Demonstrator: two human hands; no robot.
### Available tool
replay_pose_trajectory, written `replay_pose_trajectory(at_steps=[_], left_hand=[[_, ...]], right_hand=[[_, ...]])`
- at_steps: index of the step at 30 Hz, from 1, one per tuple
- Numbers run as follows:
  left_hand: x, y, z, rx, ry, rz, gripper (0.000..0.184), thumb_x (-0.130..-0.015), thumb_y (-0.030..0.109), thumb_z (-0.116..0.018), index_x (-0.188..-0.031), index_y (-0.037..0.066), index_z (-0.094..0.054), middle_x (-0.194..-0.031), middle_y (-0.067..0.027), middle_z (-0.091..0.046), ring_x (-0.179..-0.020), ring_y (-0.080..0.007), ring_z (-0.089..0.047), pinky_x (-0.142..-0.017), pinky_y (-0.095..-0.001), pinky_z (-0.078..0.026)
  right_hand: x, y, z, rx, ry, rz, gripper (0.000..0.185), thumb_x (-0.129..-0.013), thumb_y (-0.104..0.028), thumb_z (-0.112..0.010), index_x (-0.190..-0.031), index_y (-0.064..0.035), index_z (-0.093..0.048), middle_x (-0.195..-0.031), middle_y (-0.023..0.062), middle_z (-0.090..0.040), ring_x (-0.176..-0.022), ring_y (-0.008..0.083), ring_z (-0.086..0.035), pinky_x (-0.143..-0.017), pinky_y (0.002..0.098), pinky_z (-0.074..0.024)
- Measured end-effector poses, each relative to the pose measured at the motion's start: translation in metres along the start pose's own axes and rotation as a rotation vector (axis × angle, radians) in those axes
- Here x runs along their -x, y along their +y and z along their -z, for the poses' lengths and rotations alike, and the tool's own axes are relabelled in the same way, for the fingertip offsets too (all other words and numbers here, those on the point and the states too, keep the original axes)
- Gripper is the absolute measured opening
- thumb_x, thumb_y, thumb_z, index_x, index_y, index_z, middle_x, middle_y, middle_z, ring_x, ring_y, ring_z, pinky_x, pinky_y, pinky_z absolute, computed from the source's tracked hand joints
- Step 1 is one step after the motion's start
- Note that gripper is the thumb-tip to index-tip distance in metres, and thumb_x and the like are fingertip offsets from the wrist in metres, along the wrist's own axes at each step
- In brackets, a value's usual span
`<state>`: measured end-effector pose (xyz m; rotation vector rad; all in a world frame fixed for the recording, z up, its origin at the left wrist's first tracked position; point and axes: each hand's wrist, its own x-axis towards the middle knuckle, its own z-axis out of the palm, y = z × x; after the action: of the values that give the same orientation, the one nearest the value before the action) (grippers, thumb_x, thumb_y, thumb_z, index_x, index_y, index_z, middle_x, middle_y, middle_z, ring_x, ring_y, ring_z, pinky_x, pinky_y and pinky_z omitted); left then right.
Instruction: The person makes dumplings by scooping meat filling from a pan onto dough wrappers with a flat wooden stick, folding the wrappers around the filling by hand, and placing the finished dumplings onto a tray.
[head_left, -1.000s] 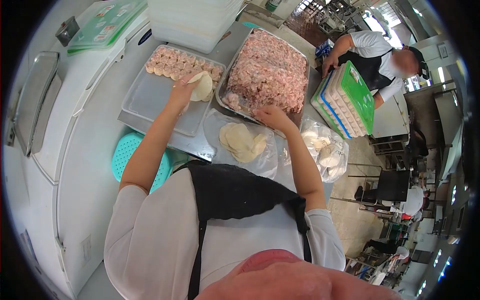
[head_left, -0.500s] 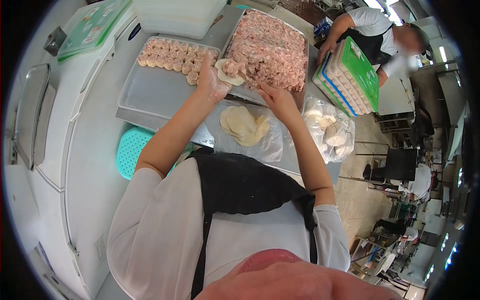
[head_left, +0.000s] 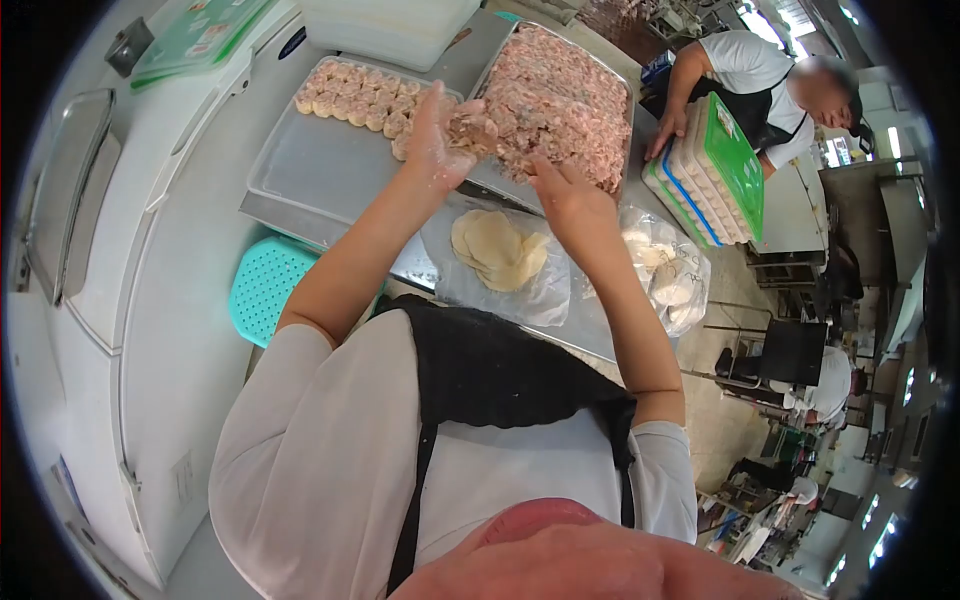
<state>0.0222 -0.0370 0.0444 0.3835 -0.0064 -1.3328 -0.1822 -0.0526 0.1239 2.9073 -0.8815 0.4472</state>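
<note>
My left hand (head_left: 437, 145), dusted with flour, is raised between the two trays and cradles a dumpling wrapper with meat filling (head_left: 470, 122) on it. Only a little of the wrapper's pale edge shows. Just right of it, over the near edge of the filling tray, my right hand (head_left: 570, 190) is closed around a thin spatula, mostly hidden by my fingers. Pink minced meat filling (head_left: 560, 95) is heaped in the metal tray. Rows of finished dumplings (head_left: 355, 95) fill the far side of the plastic tray (head_left: 320, 165). Round dough wrappers (head_left: 495, 248) lie stacked on a plastic sheet nearest me.
A bag of dough wrappers (head_left: 665, 265) sits at the right table edge. Beyond it, another person holds stacked dumpling trays with a green lid (head_left: 735, 150). A white bin (head_left: 390, 30) stands at the back; a turquoise basket (head_left: 268, 290) is lower left.
The wrapper in my left hand showed as a flat pale round; now less of its dough is visible around the filling. My right hand remains close by. The view has shifted slightly.
</note>
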Motion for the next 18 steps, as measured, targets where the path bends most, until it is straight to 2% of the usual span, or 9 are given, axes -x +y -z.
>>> replay_pose_trajectory(at_steps=[4, 7, 9, 10, 12, 13, 15, 16, 18], left_hand=[[-0.003, 0.002, -0.008, 0.082, 0.163, -0.105, 0.05, -0.091, 0.043, -0.055, -0.111, -0.002, -0.05, -0.103, -0.0174, -0.056, -0.09, -0.032, -0.059, -0.083, -0.0459, -0.051], [-0.001, 0.017, 0.01, 0.114, -0.119, -0.055, 0.044, -0.09, 0.032, -0.058, -0.117, -0.001, -0.049, -0.109, -0.0155, -0.054, -0.093, -0.0298, -0.059, -0.084, -0.046, -0.051], [0.011, 0.021, 0.009, -0.354, -0.254, -0.053, 0.051, -0.083, 0.019, -0.067, -0.127, 0.007, -0.045, -0.115, -0.015, -0.056, -0.111, -0.0319, -0.055, -0.094, -0.0445, -0.047], [0.013, 0.021, 0.01, -0.353, -0.254, -0.05, 0.051, -0.083, 0.019, -0.067, -0.127, 0.007, -0.045, -0.115, -0.015, -0.056, -0.111, -0.0319, -0.055, -0.094, -0.0445, -0.047], [0.014, 0.023, 0.008, -1.01, -0.324, -0.383, 0.068, -0.078, 0.015, -0.073, -0.137, 0.011, -0.04, -0.126, -0.0149, -0.053, -0.114, -0.0268, -0.056, -0.092, -0.0366, -0.048], [0.015, 0.026, 0.007, -1.011, -0.328, -0.381, 0.068, -0.078, 0.015, -0.073, -0.137, 0.011, -0.04, -0.126, -0.0149, -0.053, -0.114, -0.0268, -0.056, -0.092, -0.0366, -0.048], [0.016, 0.032, 0.004, -1.512, -0.501, -0.773, 0.074, -0.073, 0.019, -0.078, -0.137, 0.011, -0.043, -0.127, -0.0139, -0.055, -0.111, -0.0235, -0.057, -0.09, -0.0329, -0.048], [0.014, 0.033, 0.004, -1.511, -0.511, -0.77, 0.074, -0.073, 0.019, -0.078, -0.137, 0.011, -0.043, -0.127, -0.0139, -0.055, -0.111, -0.0235, -0.057, -0.09, -0.0329, -0.048], [0.005, 0.032, 0.005, -1.469, -0.494, -0.251, 0.041, -0.073, 0.013, -0.076, -0.111, 0.008, -0.062, -0.105, -0.0031, -0.065, -0.094, -0.0161, -0.062, -0.086, -0.0323, -0.049]], right_hand=[[-0.006, 0.025, -0.017, -0.071, -0.034, 0.086, 0.031, -0.091, -0.026, -0.056, -0.114, -0.0051, -0.06, -0.082, 0.0115, -0.064, -0.077, 0.0299, -0.065, -0.065, 0.0407, -0.0525], [-0.005, 0.046, -0.01, -0.489, 0.027, 0.072, 0.032, -0.094, -0.026, -0.053, -0.111, -0.0008, -0.061, -0.079, 0.0122, -0.064, -0.077, 0.027, -0.065, -0.067, 0.0376, -0.0515], [0.0, 0.05, -0.005, -0.604, -0.144, -0.263, 0.037, -0.096, -0.027, -0.054, -0.122, -0.002, -0.059, -0.066, 0.0024, -0.056, -0.059, 0.0093, -0.054, -0.057, 0.0252, -0.0436], [-0.002, 0.043, 0.003, -0.603, -0.145, -0.266, 0.037, -0.096, -0.027, -0.054, -0.122, -0.002, -0.059, -0.066, 0.0024, -0.056, -0.059, 0.0093, -0.054, -0.057, 0.0252, -0.0436], [-0.009, 0.027, 0.023, -0.657, -0.407, -0.495, 0.034, -0.096, -0.025, -0.051, -0.115, 0.0004, -0.06, -0.094, 0.0189, -0.068, -0.089, 0.0299, -0.067, -0.079, 0.0335, -0.0502], [-0.009, 0.023, 0.029, -0.657, -0.404, -0.498, 0.034, -0.096, -0.025, -0.051, -0.115, 0.0004, -0.06, -0.094, 0.0189, -0.068, -0.089, 0.0299, -0.067, -0.079, 0.0335, -0.0502], [-0.007, 0.019, 0.035, -0.647, -0.452, -0.402, 0.033, -0.095, -0.023, -0.052, -0.117, 0.0002, -0.06, -0.101, 0.0211, -0.067, -0.092, 0.0305, -0.067, -0.082, 0.0323, -0.0496], [-0.003, 0.019, 0.031, -0.647, -0.448, -0.41, 0.033, -0.095, -0.023, -0.052, -0.117, 0.0002, -0.06, -0.101, 0.0211, -0.067, -0.092, 0.0305, -0.067, -0.082, 0.0323, -0.0496], [0.008, 0.022, 0.016, -0.595, -0.156, -0.098, 0.031, -0.093, -0.022, -0.056, -0.116, -0.0023, -0.061, -0.101, 0.0203, -0.067, -0.088, 0.0298, -0.067, -0.08, 0.0328, -0.0498]])
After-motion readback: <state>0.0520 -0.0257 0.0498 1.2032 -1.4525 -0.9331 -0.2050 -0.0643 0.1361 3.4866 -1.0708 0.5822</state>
